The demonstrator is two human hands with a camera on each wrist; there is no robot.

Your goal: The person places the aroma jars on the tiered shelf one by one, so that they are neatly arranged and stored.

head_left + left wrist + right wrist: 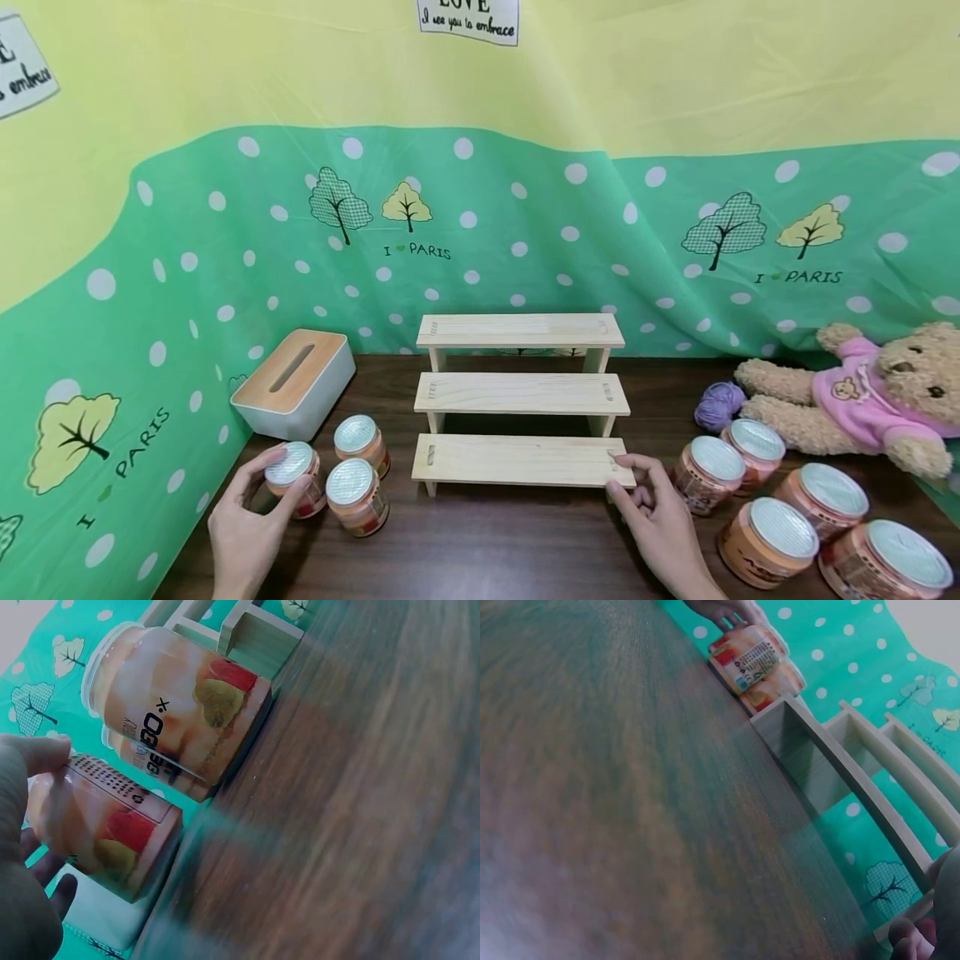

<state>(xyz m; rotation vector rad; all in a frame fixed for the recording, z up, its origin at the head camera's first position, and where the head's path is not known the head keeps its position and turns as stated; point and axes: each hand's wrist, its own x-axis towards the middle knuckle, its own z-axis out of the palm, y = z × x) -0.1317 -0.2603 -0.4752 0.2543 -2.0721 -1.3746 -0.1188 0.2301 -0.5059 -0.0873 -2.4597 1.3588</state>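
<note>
- The left hand (251, 525), close to the camera, pinches the leftmost jar (292, 463) near its lid, thumb opposite fingers; keeping them opposed should hold the jar upright.
- That jar sits at the left of the table (450, 554), in front of the tissue box (318, 387); I cannot tell whether its base touches the wood.
- Two jars, the front one (358, 498) and the back one (362, 450), stand close on its right, so any lift is best straight up, clear of both.
- The right hand (660, 517) grips the right end of the lowest shelf (517, 461) on the wooden stand; light, even pressure should avoid skewing it.
- Five other jars crowd the right, so that forearm wants care.
</note>
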